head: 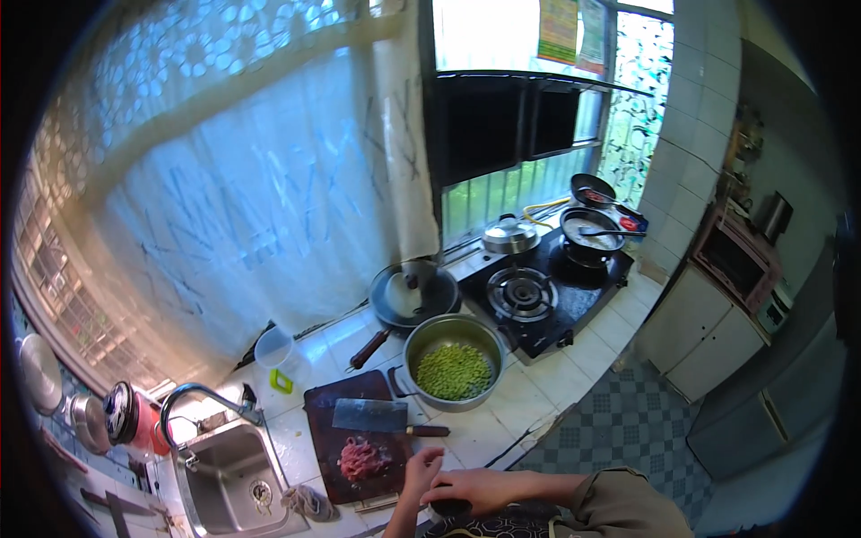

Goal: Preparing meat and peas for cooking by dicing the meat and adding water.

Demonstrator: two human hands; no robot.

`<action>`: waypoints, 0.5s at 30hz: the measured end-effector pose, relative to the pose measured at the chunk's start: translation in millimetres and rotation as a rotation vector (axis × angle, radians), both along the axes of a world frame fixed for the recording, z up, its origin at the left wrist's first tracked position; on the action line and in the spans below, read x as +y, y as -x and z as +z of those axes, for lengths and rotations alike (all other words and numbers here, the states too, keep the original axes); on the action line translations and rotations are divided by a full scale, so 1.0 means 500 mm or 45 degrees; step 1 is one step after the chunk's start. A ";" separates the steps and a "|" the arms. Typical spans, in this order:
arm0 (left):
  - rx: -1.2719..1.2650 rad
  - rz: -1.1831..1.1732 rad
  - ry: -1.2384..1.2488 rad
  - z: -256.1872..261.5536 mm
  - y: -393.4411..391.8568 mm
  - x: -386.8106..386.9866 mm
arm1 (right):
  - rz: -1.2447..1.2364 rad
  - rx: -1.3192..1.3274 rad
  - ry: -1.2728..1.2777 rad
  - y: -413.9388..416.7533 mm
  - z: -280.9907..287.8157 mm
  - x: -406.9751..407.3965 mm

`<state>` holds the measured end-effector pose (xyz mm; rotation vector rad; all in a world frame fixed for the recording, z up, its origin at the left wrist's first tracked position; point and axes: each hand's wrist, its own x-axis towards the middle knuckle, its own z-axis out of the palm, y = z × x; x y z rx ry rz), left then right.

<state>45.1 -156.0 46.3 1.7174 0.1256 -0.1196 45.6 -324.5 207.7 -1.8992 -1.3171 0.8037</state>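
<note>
My left hand (422, 467) is raised by the near edge of a dark cutting board (325, 430), with nothing visible in it. Across the left wrist lies my right hand (464, 485), above a small dark thing (449, 506) that I cannot make out. Whether the right hand holds it is hidden. Sliced raw meat (362, 458) sits in a heap on the board. Behind the meat, a cleaver (370, 415) lies flat, its wooden handle jutting past the board's right side. A metal pot (494, 336) of chopped green vegetables (455, 372) stands just beyond.
A steel sink (225, 481) with a faucet (202, 390) is at left, a grey rag (309, 503) beside it. Behind the pot sits a lidded frying pan (397, 316). The gas stove (538, 296) carries a black pot (592, 232). A plastic container (274, 348) stands near the window.
</note>
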 end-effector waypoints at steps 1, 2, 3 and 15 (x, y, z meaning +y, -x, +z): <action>0.030 -0.173 -0.007 -0.017 -0.013 -0.033 | 0.036 -0.091 -0.090 0.003 0.003 -0.013; 0.061 -0.346 -0.018 -0.026 -0.024 -0.072 | 0.071 -0.185 -0.179 0.006 0.001 -0.028; 0.154 -0.403 0.051 -0.008 -0.019 -0.133 | 0.054 -0.266 -0.329 0.009 -0.021 -0.046; 0.221 -1.455 0.457 -0.068 -0.089 -0.648 | -0.261 -0.220 -0.011 0.036 0.125 -0.592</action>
